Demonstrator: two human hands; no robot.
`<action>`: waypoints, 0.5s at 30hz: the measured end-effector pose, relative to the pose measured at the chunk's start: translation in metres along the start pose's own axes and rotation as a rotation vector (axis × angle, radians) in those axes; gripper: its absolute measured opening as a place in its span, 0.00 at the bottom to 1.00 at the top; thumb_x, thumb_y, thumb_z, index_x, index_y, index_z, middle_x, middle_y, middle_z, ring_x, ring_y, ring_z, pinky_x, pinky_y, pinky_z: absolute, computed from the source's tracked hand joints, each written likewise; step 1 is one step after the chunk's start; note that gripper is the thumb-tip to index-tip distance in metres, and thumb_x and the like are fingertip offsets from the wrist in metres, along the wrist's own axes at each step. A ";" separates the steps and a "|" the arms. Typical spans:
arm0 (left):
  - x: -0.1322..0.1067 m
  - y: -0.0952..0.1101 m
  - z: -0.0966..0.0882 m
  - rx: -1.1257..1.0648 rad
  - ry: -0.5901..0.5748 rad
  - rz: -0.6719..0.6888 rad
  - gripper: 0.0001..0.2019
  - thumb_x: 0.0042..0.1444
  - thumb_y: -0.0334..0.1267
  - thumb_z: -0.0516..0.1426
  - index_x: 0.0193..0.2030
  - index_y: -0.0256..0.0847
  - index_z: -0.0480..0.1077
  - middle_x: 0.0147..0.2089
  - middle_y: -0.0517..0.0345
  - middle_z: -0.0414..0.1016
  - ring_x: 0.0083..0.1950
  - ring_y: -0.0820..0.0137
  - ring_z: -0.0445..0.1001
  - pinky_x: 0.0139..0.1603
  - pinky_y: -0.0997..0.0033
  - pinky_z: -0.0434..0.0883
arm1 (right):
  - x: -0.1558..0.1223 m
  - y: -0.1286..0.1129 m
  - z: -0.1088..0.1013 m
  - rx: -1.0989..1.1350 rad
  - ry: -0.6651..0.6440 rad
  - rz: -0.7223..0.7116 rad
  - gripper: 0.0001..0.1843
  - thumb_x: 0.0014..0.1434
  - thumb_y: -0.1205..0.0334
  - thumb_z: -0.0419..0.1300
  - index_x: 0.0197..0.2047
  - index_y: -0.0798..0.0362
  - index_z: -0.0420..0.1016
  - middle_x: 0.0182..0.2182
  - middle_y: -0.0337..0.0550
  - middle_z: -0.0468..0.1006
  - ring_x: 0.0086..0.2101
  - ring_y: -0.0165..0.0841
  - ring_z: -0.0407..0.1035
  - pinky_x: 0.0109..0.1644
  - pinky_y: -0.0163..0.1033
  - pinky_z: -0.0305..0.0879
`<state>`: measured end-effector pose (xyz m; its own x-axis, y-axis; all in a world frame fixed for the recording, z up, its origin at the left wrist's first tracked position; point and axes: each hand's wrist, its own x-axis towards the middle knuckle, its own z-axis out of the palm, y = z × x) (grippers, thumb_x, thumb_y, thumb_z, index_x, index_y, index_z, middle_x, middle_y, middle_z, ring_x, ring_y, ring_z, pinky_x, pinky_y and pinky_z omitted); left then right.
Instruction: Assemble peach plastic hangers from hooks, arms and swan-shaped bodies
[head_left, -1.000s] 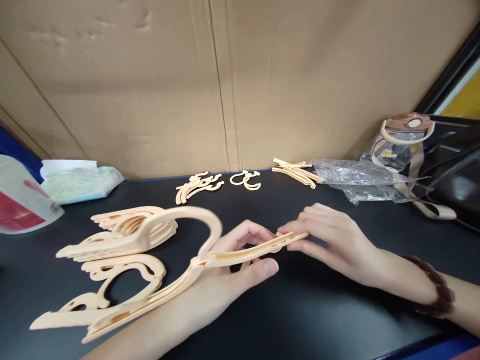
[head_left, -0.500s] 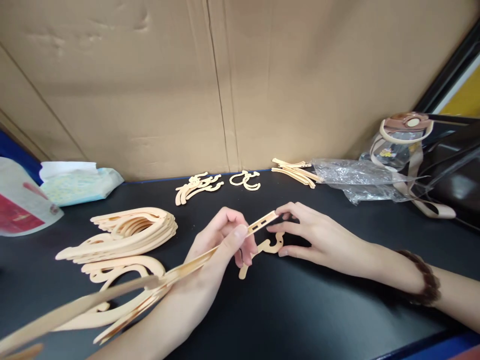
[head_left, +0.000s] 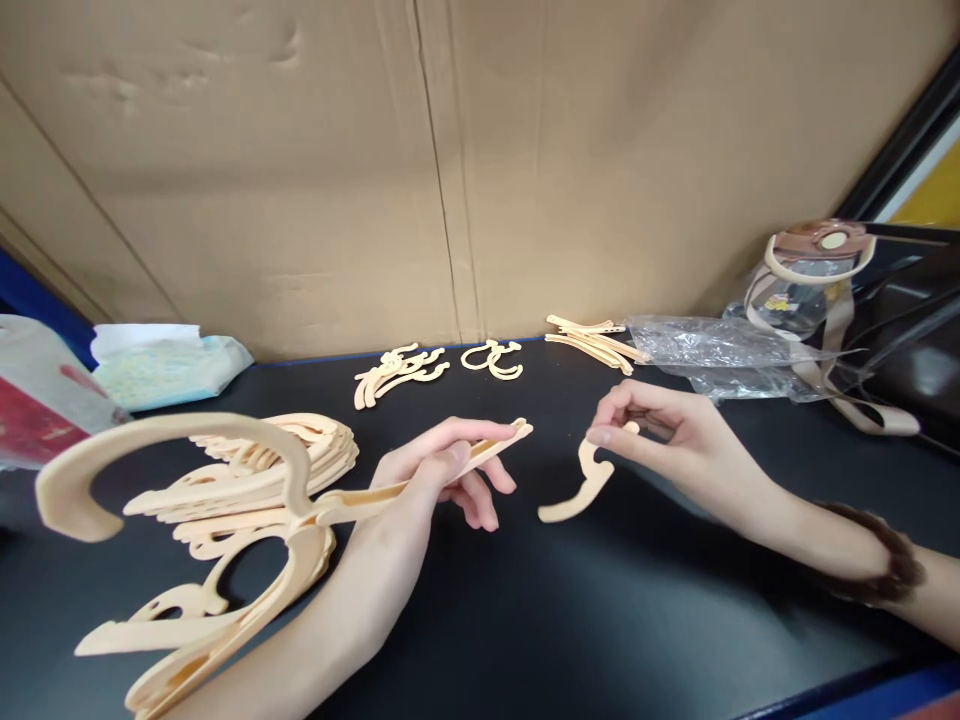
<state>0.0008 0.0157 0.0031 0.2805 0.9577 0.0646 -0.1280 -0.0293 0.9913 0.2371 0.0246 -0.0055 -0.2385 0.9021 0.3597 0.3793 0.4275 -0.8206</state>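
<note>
My left hand (head_left: 435,475) pinches one arm of a partly joined, cream plastic folding clothes hanger (head_left: 352,503). Its large hook (head_left: 180,425) curls out to the left, and another arm (head_left: 247,610) hangs down beside my forearm. To the right, my right hand (head_left: 660,425) grips the upper end of a small curved hanger piece (head_left: 589,485) between thumb and fingers. That piece tilts down to the left, apart from the hanger arm's tip. Both hands are above the black table.
Stacked hanger parts (head_left: 330,450) lie at the left. Small curved pieces (head_left: 401,370), C-shaped pieces (head_left: 499,360) and straight strips (head_left: 592,345) sit along the back. Plastic bags (head_left: 690,350) and a bottle (head_left: 810,280) are at right, a tissue pack (head_left: 176,370) at left.
My right hand has picked up the small curved piece from the table and moved right. The hanger in my left hand has turned, so its hook now faces up and left.
</note>
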 end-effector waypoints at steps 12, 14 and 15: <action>0.003 -0.012 0.006 -0.008 -0.076 -0.125 0.12 0.57 0.43 0.60 0.44 0.39 0.74 0.28 0.61 0.74 0.20 0.77 0.71 0.21 0.78 0.66 | 0.006 0.005 -0.005 0.604 0.042 0.280 0.11 0.52 0.55 0.68 0.35 0.53 0.78 0.26 0.37 0.72 0.25 0.25 0.64 0.30 0.31 0.64; 0.004 -0.014 0.007 -0.020 -0.074 -0.128 0.14 0.57 0.44 0.60 0.47 0.39 0.72 0.28 0.61 0.74 0.19 0.77 0.71 0.20 0.79 0.66 | 0.006 0.006 -0.006 0.590 0.041 0.299 0.12 0.55 0.53 0.67 0.36 0.53 0.78 0.23 0.36 0.70 0.24 0.25 0.63 0.28 0.30 0.62; 0.004 -0.016 0.007 -0.023 -0.075 -0.130 0.15 0.56 0.44 0.60 0.48 0.39 0.71 0.28 0.62 0.74 0.19 0.77 0.71 0.20 0.79 0.65 | 0.006 0.005 -0.006 0.565 0.032 0.304 0.13 0.56 0.52 0.66 0.36 0.54 0.78 0.22 0.36 0.69 0.23 0.25 0.62 0.27 0.30 0.61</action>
<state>0.0104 0.0179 -0.0113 0.3663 0.9289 -0.0549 -0.1076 0.1009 0.9891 0.2427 0.0329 -0.0052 -0.1644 0.9832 0.0796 -0.1061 0.0627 -0.9924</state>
